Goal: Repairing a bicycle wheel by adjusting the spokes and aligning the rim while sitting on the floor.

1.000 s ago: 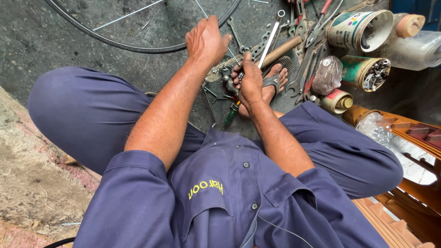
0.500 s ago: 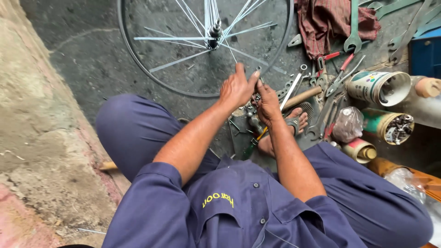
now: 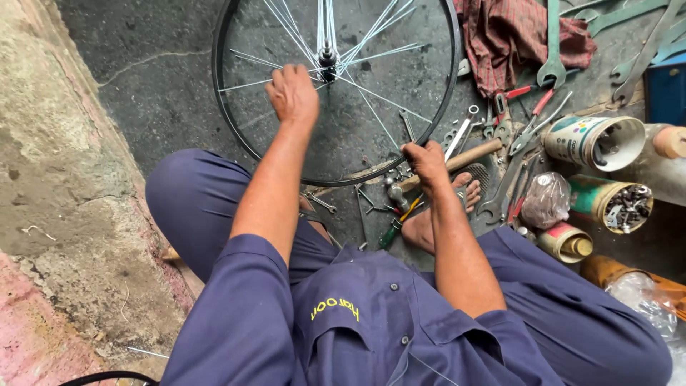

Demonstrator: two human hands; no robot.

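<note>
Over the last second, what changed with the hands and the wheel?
The left hand left the tool pile and reached up onto the spokes near the hub. The right hand left the tools and took hold of the wheel rim. Hammer, wrenches and cans stayed put.

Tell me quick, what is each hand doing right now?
Left hand: closed around the spokes of the bicycle wheel, beside the hub.
Right hand: closed on the wheel rim at its near edge.
</note>
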